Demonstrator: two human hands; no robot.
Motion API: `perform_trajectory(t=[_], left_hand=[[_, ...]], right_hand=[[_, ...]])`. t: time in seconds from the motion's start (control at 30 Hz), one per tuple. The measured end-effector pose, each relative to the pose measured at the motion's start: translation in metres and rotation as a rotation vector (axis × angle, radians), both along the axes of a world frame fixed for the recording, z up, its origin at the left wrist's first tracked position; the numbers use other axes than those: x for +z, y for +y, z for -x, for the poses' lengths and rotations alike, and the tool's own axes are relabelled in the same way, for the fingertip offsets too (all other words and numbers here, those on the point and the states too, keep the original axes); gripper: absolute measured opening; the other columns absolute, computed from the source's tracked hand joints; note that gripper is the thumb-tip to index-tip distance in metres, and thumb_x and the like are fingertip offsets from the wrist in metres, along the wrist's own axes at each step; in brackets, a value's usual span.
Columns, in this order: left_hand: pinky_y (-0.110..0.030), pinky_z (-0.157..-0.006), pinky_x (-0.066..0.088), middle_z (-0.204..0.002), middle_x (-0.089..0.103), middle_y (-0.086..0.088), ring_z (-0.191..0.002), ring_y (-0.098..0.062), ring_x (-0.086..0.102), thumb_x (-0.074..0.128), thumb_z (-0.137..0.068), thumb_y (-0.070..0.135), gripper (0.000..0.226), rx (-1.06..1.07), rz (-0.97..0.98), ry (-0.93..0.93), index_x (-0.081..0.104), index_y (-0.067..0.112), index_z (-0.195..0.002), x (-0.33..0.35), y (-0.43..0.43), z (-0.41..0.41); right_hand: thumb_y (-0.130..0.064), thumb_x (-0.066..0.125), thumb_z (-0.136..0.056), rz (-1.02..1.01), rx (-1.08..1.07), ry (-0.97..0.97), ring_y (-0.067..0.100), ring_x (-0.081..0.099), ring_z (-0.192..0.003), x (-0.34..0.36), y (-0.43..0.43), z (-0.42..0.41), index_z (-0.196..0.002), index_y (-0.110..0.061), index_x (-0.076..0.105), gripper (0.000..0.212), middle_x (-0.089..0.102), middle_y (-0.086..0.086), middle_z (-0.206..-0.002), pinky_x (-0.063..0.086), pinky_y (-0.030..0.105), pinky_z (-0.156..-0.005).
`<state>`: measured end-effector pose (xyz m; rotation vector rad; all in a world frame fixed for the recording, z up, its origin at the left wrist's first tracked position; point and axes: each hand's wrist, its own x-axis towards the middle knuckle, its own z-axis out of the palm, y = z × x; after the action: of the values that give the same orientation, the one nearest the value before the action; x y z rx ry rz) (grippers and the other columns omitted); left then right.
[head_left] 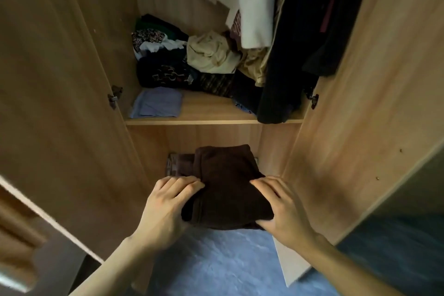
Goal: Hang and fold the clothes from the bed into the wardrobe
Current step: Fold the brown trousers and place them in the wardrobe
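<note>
A folded dark brown garment (228,185) is held in front of the lower compartment of the open wooden wardrobe (211,121). My left hand (165,206) grips its left edge, fingers on top and thumb below. Gripping the right edge in the same way is my right hand (281,209). The garment's far end reaches into the space under the shelf, above another folded brownish item (179,163) that is partly hidden.
The shelf above holds a folded light blue piece (157,106), a stack of dark patterned clothes (163,65) and a crumpled cream garment (211,54). Dark and white clothes hang (300,31) at the right. Open doors (60,103) flank both sides. Blue floor (216,264) lies below.
</note>
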<state>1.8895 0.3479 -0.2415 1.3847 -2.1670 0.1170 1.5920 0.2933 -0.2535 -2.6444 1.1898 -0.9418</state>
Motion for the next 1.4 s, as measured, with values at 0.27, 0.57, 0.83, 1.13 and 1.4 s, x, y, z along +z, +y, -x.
perform_trajectory(t=[0.27,0.57,0.83,1.13,1.4], left_hand=[[-0.034,-0.091,0.043,-0.127,0.062,0.008,-0.109,-0.019,0.062,0.08,-0.064,0.031,0.064,0.068,-0.07,-0.002,0.06,0.026,-0.125,-0.016,-0.104,-0.017],[-0.029,-0.083,0.038,-0.123,0.061,0.013,-0.104,-0.015,0.058,0.074,-0.057,0.039,0.071,0.071,-0.256,0.095,0.054,0.034,-0.125,-0.11,-0.213,-0.065],[-0.039,-0.082,0.053,-0.119,0.062,0.014,-0.102,-0.02,0.061,0.076,-0.065,0.037,0.068,0.038,-0.314,0.186,0.051,0.041,-0.128,-0.211,-0.293,-0.062],[-0.037,-0.093,0.044,-0.119,0.069,-0.003,-0.111,-0.026,0.065,0.088,-0.057,0.026,0.071,0.021,-0.309,0.204,0.055,0.043,-0.117,-0.439,-0.41,-0.056],[-0.05,-0.087,0.05,-0.119,0.063,0.01,-0.11,-0.018,0.061,0.089,-0.057,0.023,0.076,-0.056,-0.036,0.157,0.056,0.031,-0.125,-0.599,-0.496,-0.055]], right_hand=[[-0.038,0.07,-0.071,-0.064,0.026,0.018,0.017,0.052,-0.12,-0.034,-0.122,-0.024,-0.132,-0.02,0.057,0.065,0.059,-0.002,-0.125,0.045,0.032,-0.103],[-0.028,0.074,-0.058,-0.226,-0.008,0.131,0.016,0.055,-0.115,-0.113,-0.225,-0.067,-0.133,-0.026,0.054,0.077,0.058,-0.008,-0.123,0.043,0.028,-0.1],[-0.031,0.072,-0.056,-0.341,-0.084,0.149,0.01,0.052,-0.116,-0.219,-0.292,-0.065,-0.136,-0.034,0.048,0.083,0.052,-0.015,-0.125,0.042,0.023,-0.1],[-0.027,0.078,-0.06,-0.299,-0.072,0.112,0.013,0.054,-0.118,-0.449,-0.413,-0.063,-0.139,-0.028,0.05,0.084,0.058,-0.007,-0.129,0.041,0.024,-0.101],[-0.029,0.077,-0.06,-0.043,-0.045,0.077,0.017,0.054,-0.117,-0.596,-0.502,-0.057,-0.136,-0.029,0.049,0.081,0.054,-0.008,-0.127,0.044,0.035,-0.095]])
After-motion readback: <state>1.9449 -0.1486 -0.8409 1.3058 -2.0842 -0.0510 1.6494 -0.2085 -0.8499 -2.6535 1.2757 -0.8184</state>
